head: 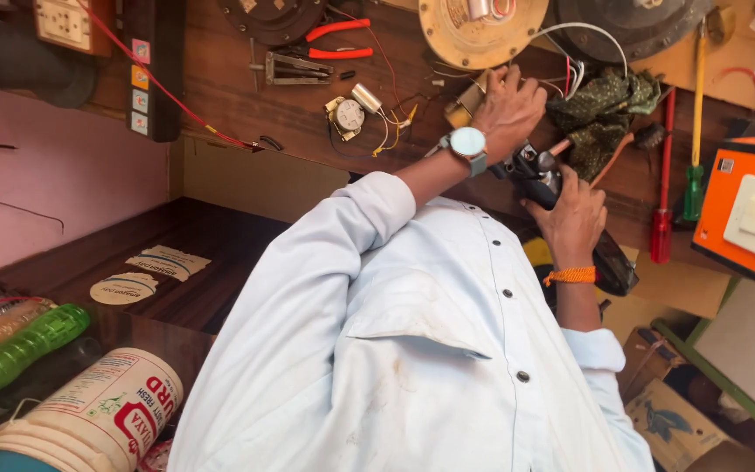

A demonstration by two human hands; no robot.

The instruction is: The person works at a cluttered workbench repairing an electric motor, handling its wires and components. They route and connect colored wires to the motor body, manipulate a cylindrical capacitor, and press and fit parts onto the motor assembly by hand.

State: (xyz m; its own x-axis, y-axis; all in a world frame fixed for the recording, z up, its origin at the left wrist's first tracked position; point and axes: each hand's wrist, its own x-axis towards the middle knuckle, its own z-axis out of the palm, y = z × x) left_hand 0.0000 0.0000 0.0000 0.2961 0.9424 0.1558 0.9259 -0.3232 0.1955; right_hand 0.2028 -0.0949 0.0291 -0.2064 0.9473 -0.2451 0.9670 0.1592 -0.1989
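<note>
A: Where is the tool (536,177) being kept?

B: It is being held just off the desk's (246,96) near edge, towards its right end, beside the green cloth (606,109). It is being gripped by the right hand (575,220), fingers closed around its body, probably so that it is being steadied close to the chest.

A: And the left hand (509,109)?

B: It is being reached over the tool's top, fingers curled, next to a brass part (463,108) on the desk. Whether anything is being pinched cannot be told; the fingertips are being hidden by the hand's back.

A: How is the tool looking?

B: Black, blocky, glossy at the upper end, with a longer dark piece trailing down past the wrist. Details are being lost in shadow. A red screwdriver (661,223) is being left near the right edge, within reach.
</note>
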